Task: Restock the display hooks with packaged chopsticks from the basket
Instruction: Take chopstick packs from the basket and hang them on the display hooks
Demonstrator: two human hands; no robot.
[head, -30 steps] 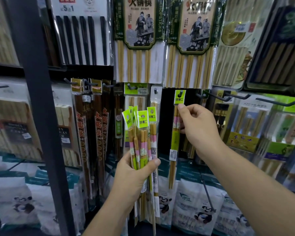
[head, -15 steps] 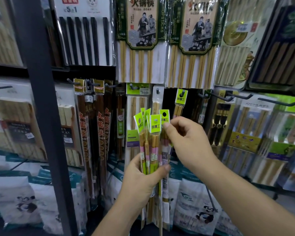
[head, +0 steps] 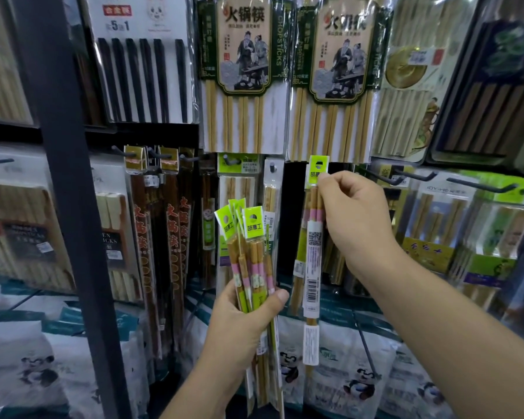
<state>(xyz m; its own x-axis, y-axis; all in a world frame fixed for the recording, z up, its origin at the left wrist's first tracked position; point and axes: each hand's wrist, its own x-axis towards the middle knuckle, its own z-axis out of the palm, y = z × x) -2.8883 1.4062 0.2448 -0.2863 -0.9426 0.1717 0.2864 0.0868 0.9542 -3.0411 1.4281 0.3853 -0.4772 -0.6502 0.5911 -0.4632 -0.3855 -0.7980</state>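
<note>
In front of the chopstick display, the left hand (head: pixel 245 325) is curled round a bundle of packaged chopsticks (head: pixel 250 255), thumb pressed across their fronts, and holds them upright with their lime-green header cards fanned out at the top. To the right of the bundle and apart from it, the right hand (head: pixel 354 219) pinches a single pack (head: pixel 313 252) just below its green header card (head: pixel 319 169). That card is raised to the level of the lower row of hooks, beneath the large hot-pot chopstick packs (head: pixel 242 71) hanging above. Whether the hole in the card is already over a hook cannot be told. Another pack of the same kind (head: pixel 297 261) hangs just behind and left of the single pack. The two hands are apart, the right one higher than the left. A dark upright post (head: pixel 64 207) stands at the left, empty black hooks (head: pixel 418 176) jut out at the right, and bags printed with pandas (head: pixel 354 382) fill the row below.
</note>
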